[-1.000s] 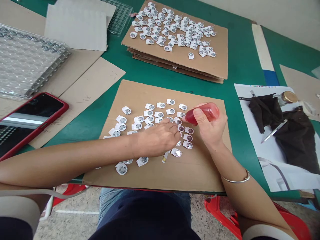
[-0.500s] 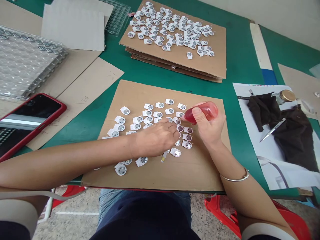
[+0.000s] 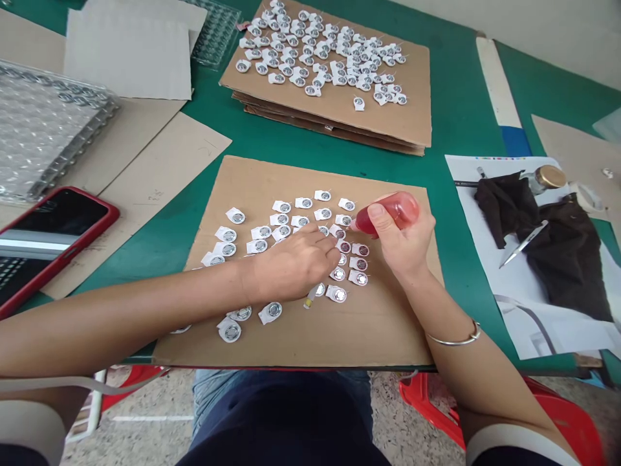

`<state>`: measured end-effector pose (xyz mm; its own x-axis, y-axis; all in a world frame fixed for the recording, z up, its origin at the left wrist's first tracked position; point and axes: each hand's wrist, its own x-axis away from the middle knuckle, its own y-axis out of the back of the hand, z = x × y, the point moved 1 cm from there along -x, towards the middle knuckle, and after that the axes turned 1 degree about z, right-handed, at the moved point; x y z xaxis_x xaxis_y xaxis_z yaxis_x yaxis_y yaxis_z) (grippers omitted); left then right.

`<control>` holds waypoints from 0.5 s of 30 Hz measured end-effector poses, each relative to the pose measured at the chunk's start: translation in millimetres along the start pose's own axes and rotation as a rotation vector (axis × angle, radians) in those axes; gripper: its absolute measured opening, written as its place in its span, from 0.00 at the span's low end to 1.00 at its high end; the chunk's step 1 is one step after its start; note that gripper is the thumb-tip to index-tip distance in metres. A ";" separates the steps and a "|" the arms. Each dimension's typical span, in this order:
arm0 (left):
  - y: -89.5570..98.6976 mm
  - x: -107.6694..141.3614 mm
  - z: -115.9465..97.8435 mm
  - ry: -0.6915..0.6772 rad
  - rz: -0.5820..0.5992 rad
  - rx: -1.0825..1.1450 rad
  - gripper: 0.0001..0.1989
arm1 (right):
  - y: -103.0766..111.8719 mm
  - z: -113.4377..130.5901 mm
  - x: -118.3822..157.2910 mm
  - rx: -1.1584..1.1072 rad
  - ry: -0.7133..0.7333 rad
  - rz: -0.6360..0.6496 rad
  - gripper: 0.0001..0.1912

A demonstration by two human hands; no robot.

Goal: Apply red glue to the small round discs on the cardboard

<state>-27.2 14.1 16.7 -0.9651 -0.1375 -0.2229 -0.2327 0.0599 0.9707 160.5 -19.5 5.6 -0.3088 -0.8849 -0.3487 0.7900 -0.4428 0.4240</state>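
Several small white tabs with round metal discs point(image 3: 270, 312) lie spread over a brown cardboard sheet point(image 3: 310, 343) in front of me. My right hand point(image 3: 405, 236) is wrapped round a red squeeze bottle point(image 3: 400, 208), its nozzle pointing left, close to a disc. Over the middle of the tabs rests my left hand point(image 3: 303, 262), with its fingers curled down among them. A thin clear piece with a yellow band point(image 3: 308, 301) sticks out below that hand; the fingertips are hidden, so what they grip cannot be made out.
Behind, a stack of cardboard point(image 3: 402, 129) carries many more tabs. A red-cased phone point(image 3: 58, 233) and clear plastic trays point(image 3: 48, 129) are at the left. On the right lie paper point(image 3: 557, 340), dark cloth point(image 3: 572, 259), a white-handled pointed tool point(image 3: 524, 244) and a jar point(image 3: 548, 178).
The whole view has shifted slightly, moving most things a little to the left. The bottle nozzle is now nearer a disc slightly further left. Both hands keep much the same pose.
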 end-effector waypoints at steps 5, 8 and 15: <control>3.1 -0.4 3.9 0.014 0.044 0.042 0.09 | 2.4 4.3 -1.6 0.042 0.045 -0.004 0.15; 3.0 -0.5 5.6 0.033 0.036 0.084 0.09 | 2.7 3.9 -2.1 0.039 0.040 0.017 0.15; -1.0 0.9 11.6 0.054 -0.004 0.217 0.07 | 3.2 3.7 -2.4 0.075 0.133 -0.021 0.16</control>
<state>-29.3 25.4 14.4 -0.9577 -0.1903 -0.2160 -0.2625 0.2697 0.9265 161.8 -19.3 10.8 -0.2486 -0.8505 -0.4635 0.7404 -0.4754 0.4752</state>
